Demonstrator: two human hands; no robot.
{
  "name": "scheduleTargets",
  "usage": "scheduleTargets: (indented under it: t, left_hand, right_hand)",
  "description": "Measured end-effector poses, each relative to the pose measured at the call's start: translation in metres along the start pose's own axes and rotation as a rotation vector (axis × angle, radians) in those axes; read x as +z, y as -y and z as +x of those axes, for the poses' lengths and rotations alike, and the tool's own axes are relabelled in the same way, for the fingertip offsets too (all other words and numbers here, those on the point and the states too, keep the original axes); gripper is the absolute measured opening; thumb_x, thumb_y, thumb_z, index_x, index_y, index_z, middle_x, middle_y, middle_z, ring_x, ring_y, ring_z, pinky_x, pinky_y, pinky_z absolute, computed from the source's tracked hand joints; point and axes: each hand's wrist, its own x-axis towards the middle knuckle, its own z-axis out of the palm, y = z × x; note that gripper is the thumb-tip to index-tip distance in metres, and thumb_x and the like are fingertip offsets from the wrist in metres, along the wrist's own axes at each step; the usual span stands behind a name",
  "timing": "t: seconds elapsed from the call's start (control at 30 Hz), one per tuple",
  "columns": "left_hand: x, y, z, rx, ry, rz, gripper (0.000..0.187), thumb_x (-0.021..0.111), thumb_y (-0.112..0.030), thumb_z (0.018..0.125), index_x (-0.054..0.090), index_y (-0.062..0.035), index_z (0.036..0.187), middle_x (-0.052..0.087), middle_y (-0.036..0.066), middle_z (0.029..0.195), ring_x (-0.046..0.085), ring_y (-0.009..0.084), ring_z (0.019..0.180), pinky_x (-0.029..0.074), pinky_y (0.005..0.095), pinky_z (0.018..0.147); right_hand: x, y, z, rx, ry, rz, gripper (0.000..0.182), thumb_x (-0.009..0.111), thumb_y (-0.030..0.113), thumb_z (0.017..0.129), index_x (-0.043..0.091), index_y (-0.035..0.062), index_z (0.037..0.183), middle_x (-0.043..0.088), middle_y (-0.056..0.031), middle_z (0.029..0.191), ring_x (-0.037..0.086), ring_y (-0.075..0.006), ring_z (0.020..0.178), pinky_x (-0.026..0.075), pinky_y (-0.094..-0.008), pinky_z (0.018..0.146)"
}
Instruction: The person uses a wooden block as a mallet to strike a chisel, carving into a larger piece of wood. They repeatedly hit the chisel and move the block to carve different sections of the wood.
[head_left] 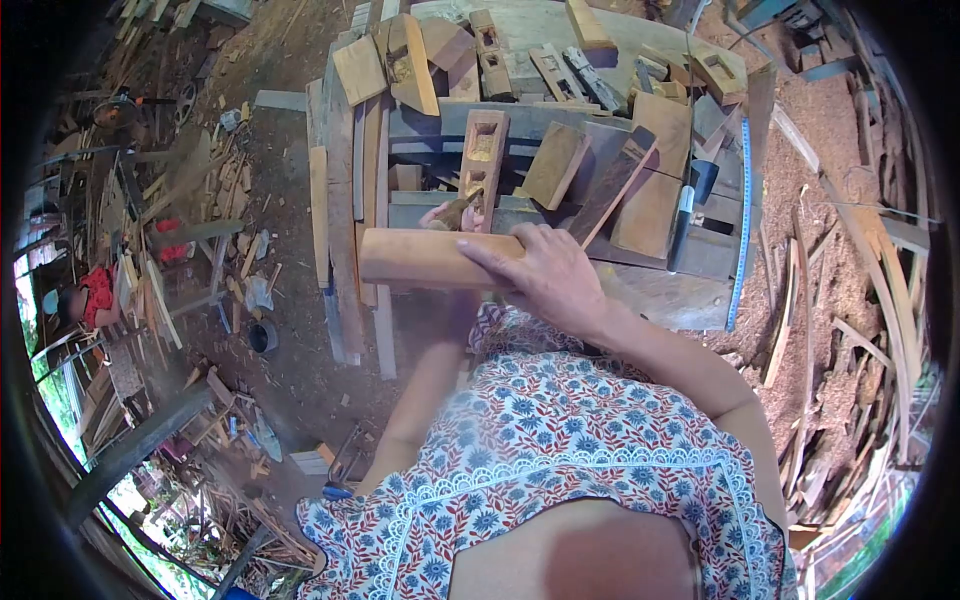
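Far left, a person in red (95, 295) sits among wood scraps on the ground, not part of this work. A small dark pot (263, 336) stands on the dirt near the table's (660, 290) left side. Rounded wooden block (430, 258) lies horizontal at the table's near edge. Left hand (452, 212) is just behind the block, mostly hidden, clenched on a small wooden-handled tool (462, 205) — the tool's type can't be told. Right hand (535, 270) lies palm-down over the block's right end, fingers wrapped, grasping it. Behind: slotted wooden piece (483, 150) upright-ish, flat offcuts, a dark-handled tool (688, 215) lying on planks. Blue measuring strip (741, 225) runs along the table's right edge. Sawdust and strip offcuts on the ground to the right. Judgement: to do this well, press the block firmly down with the right hand so it can't roll, keep its fingers clear of the tool tip, and work the tool away from the body.
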Motion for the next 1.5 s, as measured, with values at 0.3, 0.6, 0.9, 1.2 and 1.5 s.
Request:
scheduleTargets:
  t: [0.3,0.6,0.9,1.2,1.5]
  left_hand:
    - [0.01,-0.004,-0.005,-0.043,-0.149,-0.116,0.041,0.065,-0.02,0.091,0.04,-0.0053,0.121,0.053,0.012,0.114,0.054,0.0185,0.106,0.044,0.0364,0.092]
    - [-0.001,0.057,0.001,0.331,-0.237,0.422,0.038,0.069,-0.019,0.088,0.047,-0.0062,0.116,0.049,0.008,0.11,0.049,0.0201,0.107,0.039,0.0331,0.095]
    - [0.0,0.038,-0.003,0.403,-0.17,0.736,0.044,0.067,-0.026,0.087,0.048,-0.003,0.12,0.053,0.008,0.109,0.054,0.0205,0.097,0.042,0.0352,0.09]
    - [-0.023,0.075,-0.022,0.295,-0.094,0.593,0.045,0.059,-0.012,0.091,0.044,-0.0073,0.133,0.05,0.014,0.125,0.049,0.0262,0.12,0.04,0.0382,0.099]
    - [-0.01,0.048,-0.016,0.336,0.132,0.763,0.04,0.062,-0.01,0.089,0.045,-0.0038,0.123,0.05,0.011,0.114,0.049,0.0224,0.11,0.041,0.0344,0.095]
  right_hand:
    - [0.005,-0.009,0.008,-0.061,-0.115,0.049,0.08,0.075,0.016,0.068,0.044,0.0333,0.139,0.055,-0.0125,0.103,0.055,-0.0312,0.096,0.045,-0.0427,0.084]
    - [0.0,0.001,-0.013,-0.226,-0.242,0.159,0.078,0.076,0.016,0.068,0.045,0.0326,0.138,0.055,-0.014,0.105,0.055,-0.0318,0.096,0.045,-0.0433,0.083]
    - [-0.005,0.006,-0.019,-0.177,-0.242,0.148,0.079,0.076,0.015,0.066,0.046,0.0356,0.137,0.055,-0.0134,0.105,0.055,-0.0315,0.096,0.046,-0.0421,0.084]
    - [-0.003,-0.009,-0.03,0.026,-0.143,0.114,0.08,0.076,0.014,0.066,0.045,0.0333,0.138,0.054,-0.0146,0.112,0.055,-0.0327,0.102,0.045,-0.0429,0.087]
    - [0.002,-0.016,-0.035,-0.03,-0.198,0.068,0.072,0.075,0.017,0.068,0.051,0.036,0.132,0.055,-0.0138,0.109,0.055,-0.0314,0.101,0.045,-0.0413,0.088]
